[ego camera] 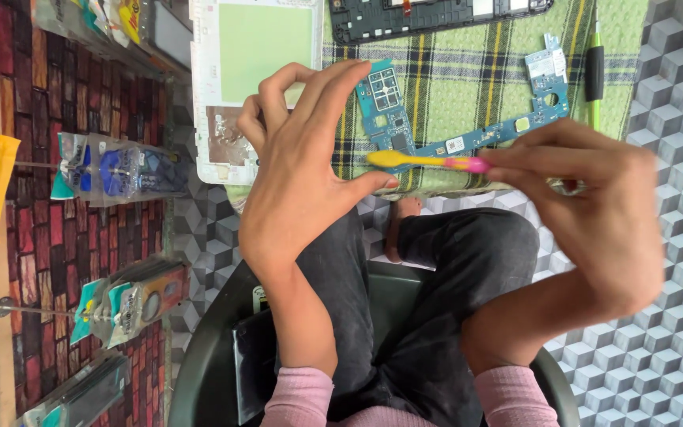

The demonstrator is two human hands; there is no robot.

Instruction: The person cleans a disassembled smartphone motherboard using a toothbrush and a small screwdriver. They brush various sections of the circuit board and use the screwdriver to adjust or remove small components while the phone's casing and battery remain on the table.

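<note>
Left hand [302, 178] up over the near edge of the green plaid cloth [468, 87], fingers spread long, grip pinched on the near end of the blue circuit board [436, 130]. Thumb tip right by the yellow head of the toothbrush [428, 161]. Board held just above the cloth, an L-shaped piece, one arm running far under the fingers, the other stretching right toward a notched end.

Right hand [602, 213] coming in from the right, slightly blurred, grip closed around the pink handle of the toothbrush. Yellow head pointing left, lying along the near edge of the board, touching or just off it, hard to tell which.

Further back on the cloth, a black device frame [428, 16] at the far edge. Left of it, a white device back panel [254, 79] with a pale green sheet on it, lying flat. At the far right of the cloth, a green and black pen [594, 71].

Below the hands, dark trousers [436, 300], knees folded, a bare foot [401, 225] tucked between them, pink sleeves [405, 399] at the near edge. Grey cube-patterned floor [666, 332] to the right. On the left, a brick-patterned wall [49, 103] with packaged accessories [120, 170] hanging on hooks.
</note>
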